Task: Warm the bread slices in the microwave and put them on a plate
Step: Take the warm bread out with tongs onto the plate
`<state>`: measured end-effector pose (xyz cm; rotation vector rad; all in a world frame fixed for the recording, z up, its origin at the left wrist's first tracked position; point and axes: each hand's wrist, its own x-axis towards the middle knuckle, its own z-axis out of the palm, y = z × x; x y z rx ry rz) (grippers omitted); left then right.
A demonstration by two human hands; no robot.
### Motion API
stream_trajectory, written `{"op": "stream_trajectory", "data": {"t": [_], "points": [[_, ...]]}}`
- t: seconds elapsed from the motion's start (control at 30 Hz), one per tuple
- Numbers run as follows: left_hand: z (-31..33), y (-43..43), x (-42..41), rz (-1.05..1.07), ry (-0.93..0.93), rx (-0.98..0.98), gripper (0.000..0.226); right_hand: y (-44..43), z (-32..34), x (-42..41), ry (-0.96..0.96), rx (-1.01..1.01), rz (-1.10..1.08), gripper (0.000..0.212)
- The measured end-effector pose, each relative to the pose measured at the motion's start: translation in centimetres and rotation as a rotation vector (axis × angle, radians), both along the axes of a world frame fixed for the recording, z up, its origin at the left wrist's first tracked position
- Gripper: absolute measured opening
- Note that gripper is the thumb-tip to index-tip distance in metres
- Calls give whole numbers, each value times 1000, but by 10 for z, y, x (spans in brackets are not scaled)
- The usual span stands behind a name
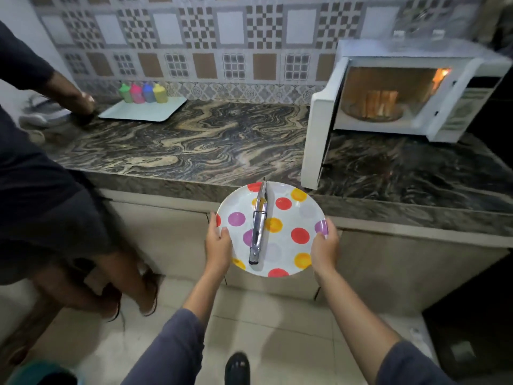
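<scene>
the marbled countertop (177,145) runs across the frame under a patterned tile wall (211,37). at its right end sits the white microwave (410,51), its door (316,140) swung wide open to the left and its lit cavity showing. inside, the bread slices (381,102) stand upright together in a clear round dish (372,113). at the left a second person in dark clothes (41,190) leans with a hand on the counter beside a white tray (144,112), which carries four small coloured bottles (143,93) at its back edge.

in front of the counter edge, held out in the air, is the round plate (283,257) with red, yellow and purple dots. metal tongs (258,226) lie lengthwise on its middle, arms closed together, tips pointing toward the counter. the left hand (218,245) grips the plate's left rim, thumb on top and fingers curled beneath. the right hand (324,245) clasps the right rim the same way, its thumb over the edge by a purple dot. both sleeves are grey.
</scene>
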<state>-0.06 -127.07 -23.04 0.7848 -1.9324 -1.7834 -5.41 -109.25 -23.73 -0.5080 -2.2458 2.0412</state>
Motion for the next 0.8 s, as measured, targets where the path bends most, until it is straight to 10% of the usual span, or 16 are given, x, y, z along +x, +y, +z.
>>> {"op": "stream_trajectory", "data": {"t": [0.47, 0.8], "points": [[-26, 221, -19, -341, -22, 92, 43, 224, -14, 35, -88, 62, -358, 47], [0, 316, -161, -439, 24, 148, 47, 317, 18, -83, 36, 82, -472, 37]]}}
